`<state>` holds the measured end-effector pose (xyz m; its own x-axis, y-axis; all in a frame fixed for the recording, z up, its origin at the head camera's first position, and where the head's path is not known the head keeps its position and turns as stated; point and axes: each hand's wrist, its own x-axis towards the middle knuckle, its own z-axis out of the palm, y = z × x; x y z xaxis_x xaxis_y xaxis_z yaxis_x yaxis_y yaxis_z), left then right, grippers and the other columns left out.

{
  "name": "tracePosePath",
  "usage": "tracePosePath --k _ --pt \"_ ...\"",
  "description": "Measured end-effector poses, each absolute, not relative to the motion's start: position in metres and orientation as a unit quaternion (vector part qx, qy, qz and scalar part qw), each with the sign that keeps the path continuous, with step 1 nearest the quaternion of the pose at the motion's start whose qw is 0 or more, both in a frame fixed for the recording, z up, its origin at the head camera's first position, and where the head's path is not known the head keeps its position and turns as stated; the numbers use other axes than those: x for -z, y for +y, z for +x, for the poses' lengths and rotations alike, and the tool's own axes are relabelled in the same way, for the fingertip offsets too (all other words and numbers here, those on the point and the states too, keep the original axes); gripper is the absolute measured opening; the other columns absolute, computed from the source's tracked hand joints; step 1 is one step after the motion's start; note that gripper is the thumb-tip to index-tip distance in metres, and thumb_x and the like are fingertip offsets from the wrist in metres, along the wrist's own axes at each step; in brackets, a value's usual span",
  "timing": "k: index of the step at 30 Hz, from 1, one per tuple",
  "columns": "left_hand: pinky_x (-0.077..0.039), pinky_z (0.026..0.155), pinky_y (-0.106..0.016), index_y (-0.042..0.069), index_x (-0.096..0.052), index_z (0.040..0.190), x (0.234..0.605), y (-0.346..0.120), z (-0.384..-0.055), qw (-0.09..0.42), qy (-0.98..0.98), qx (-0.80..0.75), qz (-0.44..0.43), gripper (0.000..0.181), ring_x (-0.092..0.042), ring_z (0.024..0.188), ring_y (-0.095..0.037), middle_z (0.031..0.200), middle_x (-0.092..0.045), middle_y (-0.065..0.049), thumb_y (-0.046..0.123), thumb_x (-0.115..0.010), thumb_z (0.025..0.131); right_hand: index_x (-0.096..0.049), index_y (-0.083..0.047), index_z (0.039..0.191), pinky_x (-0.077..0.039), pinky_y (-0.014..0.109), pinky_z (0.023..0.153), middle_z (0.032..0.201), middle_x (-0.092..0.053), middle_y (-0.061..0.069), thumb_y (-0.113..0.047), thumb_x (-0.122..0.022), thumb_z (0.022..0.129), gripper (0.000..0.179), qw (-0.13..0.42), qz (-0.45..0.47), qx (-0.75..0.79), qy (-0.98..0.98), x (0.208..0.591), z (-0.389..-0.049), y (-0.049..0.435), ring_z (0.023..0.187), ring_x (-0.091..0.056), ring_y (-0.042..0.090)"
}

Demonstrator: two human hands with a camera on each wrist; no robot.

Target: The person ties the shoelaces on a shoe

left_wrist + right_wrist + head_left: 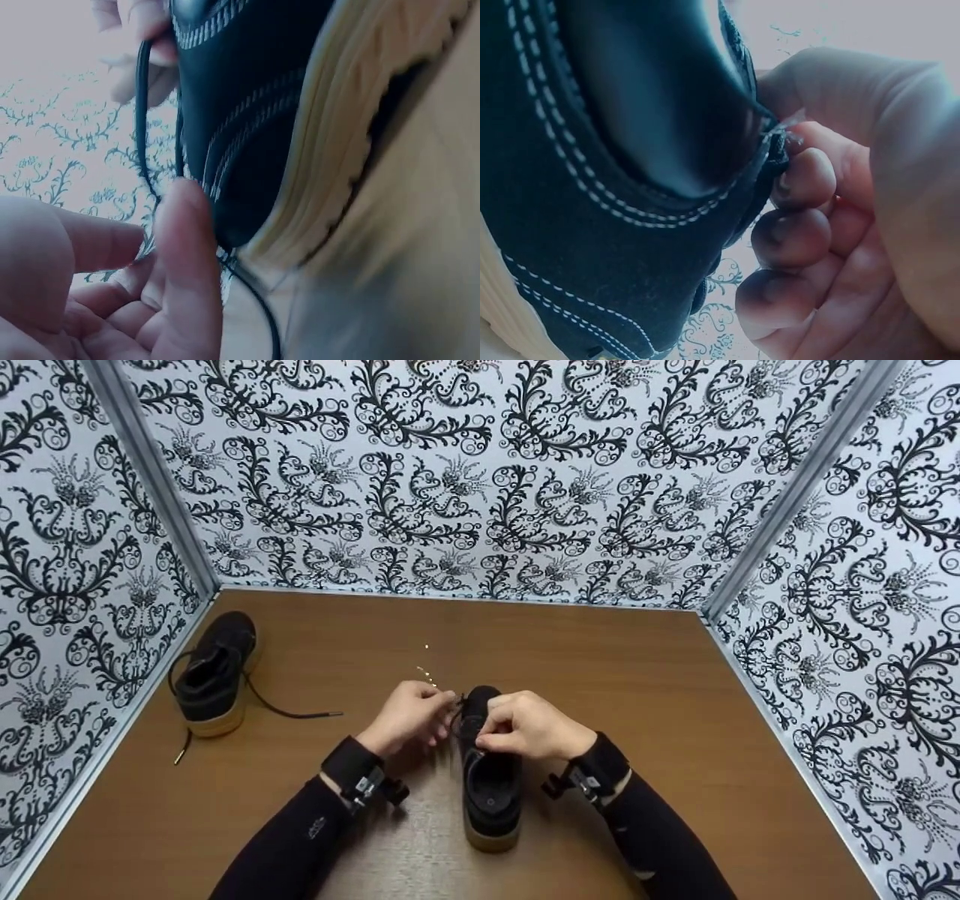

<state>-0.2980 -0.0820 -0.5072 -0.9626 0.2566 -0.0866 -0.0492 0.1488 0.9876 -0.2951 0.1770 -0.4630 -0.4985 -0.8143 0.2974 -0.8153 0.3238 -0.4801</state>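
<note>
A black shoe (491, 810) with a tan sole stands in front of me, toe pointing away. At its left side my left hand (412, 716) pinches a thin black shoelace (141, 112) between thumb and forefinger. My right hand (529, 726) is at the top of the lacing, its fingers curled. In the right wrist view its fingertips (806, 176) are against the edge of the shoe opening, beside a small pale frayed bit. The left wrist view shows the lace running up to the right hand's fingers, which pinch it; the exact hold is partly hidden.
A second black shoe (214, 679) stands at the far left, its loose lace (292, 714) trailing over the brown table (637, 675). Small bright specks (427, 673) lie beyond my left hand. Patterned walls (450, 495) enclose the back and sides.
</note>
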Motion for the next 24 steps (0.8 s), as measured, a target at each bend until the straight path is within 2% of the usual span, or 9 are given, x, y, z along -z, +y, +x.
tracePosePath --k 3,6,9,12,15,18,20,24 --pt "-0.055 0.049 -0.028 -0.008 -0.077 0.102 0.509 -0.087 -0.302 0.088 0.779 -0.616 0.080 0.029 -0.066 0.056 -0.014 0.079 -0.076 -0.011 0.018 -0.068 0.110 -0.088 -0.014 0.093 -0.050 0.021 0.068 0.083 -0.066 -0.007 -0.015 -0.086 0.098 0.005 -0.001 0.496 -0.297 -0.816 0.463 -0.295 0.176 0.076 -0.058 0.005" --pt "-0.059 0.065 -0.031 -0.003 -0.081 0.104 0.512 -0.092 -0.307 0.032 0.834 -0.538 0.117 0.016 -0.067 0.065 -0.011 0.086 -0.078 -0.007 0.011 -0.073 0.106 -0.088 -0.015 0.092 -0.049 0.020 0.068 0.082 -0.065 -0.007 -0.014 -0.086 0.097 0.006 -0.005 0.490 -0.300 -0.818 0.463 -0.295 0.175 0.076 -0.058 0.004" --pt "-0.060 0.081 -0.039 0.002 -0.083 0.105 0.515 -0.094 -0.309 -0.023 0.884 -0.442 0.150 0.008 -0.071 0.078 -0.016 0.094 -0.078 -0.004 0.008 -0.078 0.101 -0.088 -0.015 0.091 -0.047 0.020 0.067 0.081 -0.065 -0.007 -0.014 -0.086 0.097 0.007 -0.008 0.484 -0.302 -0.821 0.464 -0.295 0.175 0.074 -0.058 0.003" --pt "-0.061 0.089 -0.049 0.003 -0.084 0.109 0.518 -0.094 -0.308 -0.032 0.918 -0.361 0.160 0.012 -0.074 0.092 -0.028 0.102 -0.078 -0.008 0.008 -0.081 0.099 -0.087 -0.015 0.091 -0.047 0.020 0.067 0.080 -0.065 -0.007 -0.013 -0.086 0.097 0.007 -0.009 0.481 -0.303 -0.823 0.466 -0.296 0.175 0.074 -0.057 0.003" --pt "-0.059 0.098 -0.054 0.004 -0.084 0.108 0.520 -0.093 -0.306 -0.034 0.943 -0.289 0.165 0.012 -0.073 0.112 -0.037 0.107 -0.079 -0.012 0.009 -0.083 0.097 -0.087 -0.015 0.091 -0.047 0.020 0.067 0.080 -0.064 -0.007 -0.013 -0.086 0.097 0.006 -0.012 0.474 -0.307 -0.825 0.467 -0.296 0.175 0.074 -0.057 0.003" --pt "-0.060 0.100 -0.058 0.005 -0.083 0.100 0.521 -0.094 -0.304 -0.038 0.951 -0.249 0.179 0.006 -0.071 0.123 -0.042 0.103 -0.080 -0.012 0.008 -0.084 0.095 -0.087 -0.014 0.091 -0.047 0.020 0.068 0.080 -0.063 -0.008 -0.012 -0.086 0.096 0.006 -0.016 0.464 -0.313 -0.829 0.467 -0.295 0.175 0.074 -0.057 0.003" --pt "-0.061 0.096 -0.057 0.009 -0.081 0.096 0.533 -0.097 -0.310 -0.047 0.951 -0.237 0.195 0.003 -0.072 0.120 -0.039 0.102 -0.080 -0.008 0.011 -0.084 0.095 -0.086 -0.014 0.091 -0.047 0.021 0.068 0.080 -0.063 -0.009 -0.012 -0.086 0.096 0.006 -0.020 0.458 -0.317 -0.830 0.467 -0.295 0.175 0.074 -0.057 0.004" --pt "-0.062 0.081 -0.054 0.014 -0.078 0.090 0.525 -0.102 -0.309 -0.015 0.953 -0.225 0.203 0.005 -0.073 0.094 -0.029 0.093 -0.074 -0.001 0.014 -0.082 0.092 -0.086 -0.015 0.091 -0.046 0.021 0.068 0.080 -0.063 -0.011 -0.012 -0.086 0.095 0.005 -0.031 0.446 -0.328 -0.832 0.468 -0.295 0.176 0.074 -0.056 0.003"
